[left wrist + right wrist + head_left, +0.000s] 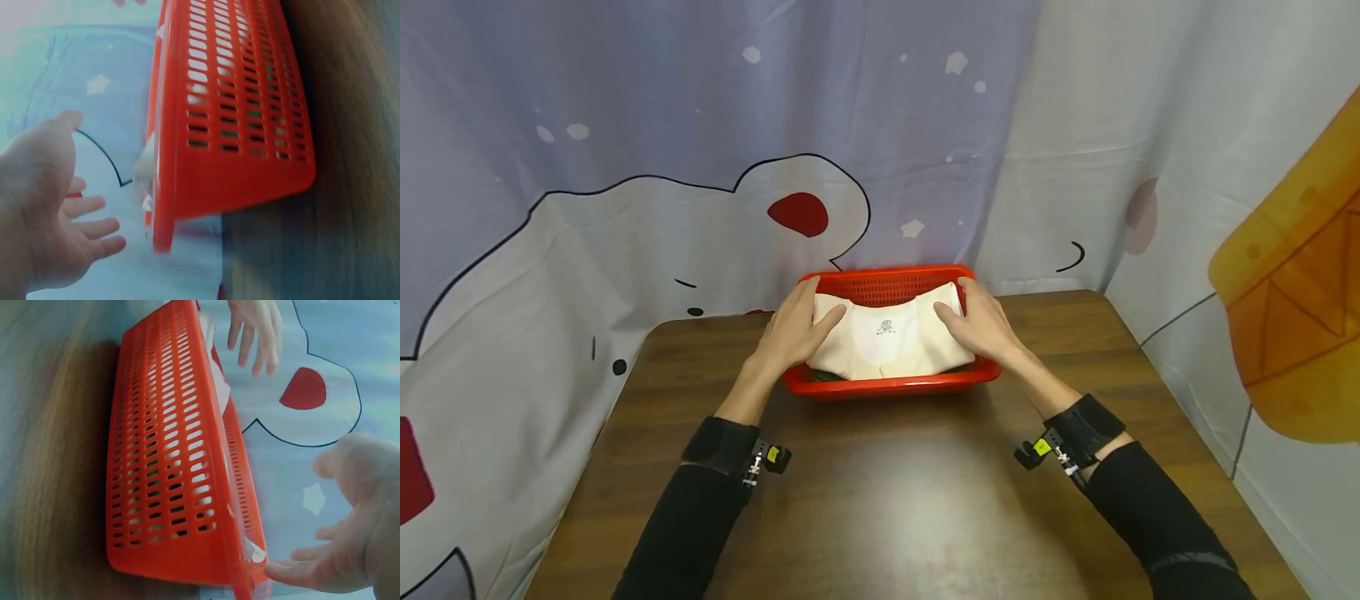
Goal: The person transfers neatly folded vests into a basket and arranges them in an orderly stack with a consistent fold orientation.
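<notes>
A red plastic basket point(891, 387) with slotted sides stands on the table. Lying in it is a folded cream top point(917, 337), with a small dark print inside its neckline. Dark green fabric point(829, 376) peeks out beneath the top at the front corners. Over the basket's left end is my left hand point(796, 327), its fingers spread in the left wrist view, apart from the rim. My right hand point(981, 321) is over the right end with fingers extended, and one fingertip appears right at the rim in the right wrist view. Neither hand grips anything.
The brown wooden table point(880, 500) has rounded far corners. A printed curtain point(700, 100) hangs directly behind its far edge, and the basket stands close to it. Each wrist wears a black strap with a small camera point(777, 458).
</notes>
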Motion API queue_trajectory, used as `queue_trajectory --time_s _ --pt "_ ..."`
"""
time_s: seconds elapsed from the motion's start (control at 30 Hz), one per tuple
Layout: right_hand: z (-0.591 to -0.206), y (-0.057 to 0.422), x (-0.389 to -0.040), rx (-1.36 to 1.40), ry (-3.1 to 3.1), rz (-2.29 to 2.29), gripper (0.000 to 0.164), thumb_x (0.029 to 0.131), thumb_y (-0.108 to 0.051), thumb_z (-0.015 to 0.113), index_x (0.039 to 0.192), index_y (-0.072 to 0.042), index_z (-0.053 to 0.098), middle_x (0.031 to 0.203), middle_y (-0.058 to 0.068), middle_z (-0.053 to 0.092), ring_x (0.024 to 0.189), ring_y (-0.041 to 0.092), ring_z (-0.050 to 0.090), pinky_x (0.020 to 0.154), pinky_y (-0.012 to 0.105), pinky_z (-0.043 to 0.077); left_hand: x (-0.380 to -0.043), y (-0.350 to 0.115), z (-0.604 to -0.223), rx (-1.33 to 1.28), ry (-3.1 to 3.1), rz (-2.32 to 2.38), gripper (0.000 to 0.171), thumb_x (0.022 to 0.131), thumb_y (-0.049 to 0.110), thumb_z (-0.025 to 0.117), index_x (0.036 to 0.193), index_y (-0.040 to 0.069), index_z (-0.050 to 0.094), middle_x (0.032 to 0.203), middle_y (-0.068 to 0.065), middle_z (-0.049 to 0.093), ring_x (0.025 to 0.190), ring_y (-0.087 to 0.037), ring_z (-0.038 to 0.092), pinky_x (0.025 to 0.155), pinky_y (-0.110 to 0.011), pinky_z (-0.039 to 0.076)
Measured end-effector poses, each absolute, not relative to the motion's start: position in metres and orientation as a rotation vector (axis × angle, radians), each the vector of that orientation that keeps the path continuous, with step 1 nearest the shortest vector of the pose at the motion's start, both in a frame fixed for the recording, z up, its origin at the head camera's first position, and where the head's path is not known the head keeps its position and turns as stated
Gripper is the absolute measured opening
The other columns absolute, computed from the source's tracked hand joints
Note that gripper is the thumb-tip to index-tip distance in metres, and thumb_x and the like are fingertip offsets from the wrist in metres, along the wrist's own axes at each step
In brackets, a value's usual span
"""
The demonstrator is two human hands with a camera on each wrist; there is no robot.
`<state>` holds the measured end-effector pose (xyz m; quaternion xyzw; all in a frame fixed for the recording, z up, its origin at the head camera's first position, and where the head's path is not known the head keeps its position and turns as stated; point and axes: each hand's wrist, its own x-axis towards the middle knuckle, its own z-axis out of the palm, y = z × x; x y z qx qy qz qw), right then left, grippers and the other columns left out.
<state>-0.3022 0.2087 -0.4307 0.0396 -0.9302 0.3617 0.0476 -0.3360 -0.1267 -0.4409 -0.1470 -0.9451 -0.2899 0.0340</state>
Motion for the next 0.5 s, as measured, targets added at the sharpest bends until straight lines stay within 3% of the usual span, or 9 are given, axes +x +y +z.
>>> queue_trajectory --time_s 0.3,0.5 --pt "-0.439 0.232 -0.289 0.338 -2.749 1.01 0.071 0.112 -0.042 0.062 0.168 -0.003 0.046 0.176 0.021 0.046 0.166 0.042 0.042 0.139 0.062 0.032 -0.322 -0.158 -0.448 -0.55 -2.911 -0.755 0.092 0.11 0.059 0.06 0.178 0.007 0.029 0.185 -0.023 0.03 0.172 -0.044 0.029 0.141 -0.068 0.026" --pt "-0.452 0.256 -0.277 0.428 -2.735 0.916 0.07 0.111 -0.039 0.063 0.17 -0.006 0.044 0.18 0.024 0.038 0.17 0.045 0.032 0.139 0.069 0.026 -0.309 -0.18 -0.456 -0.578 -2.867 -0.713 0.088 0.109 0.059 0.063 0.177 0.01 0.034 0.184 -0.023 0.031 0.171 -0.049 0.028 0.14 -0.072 0.021"
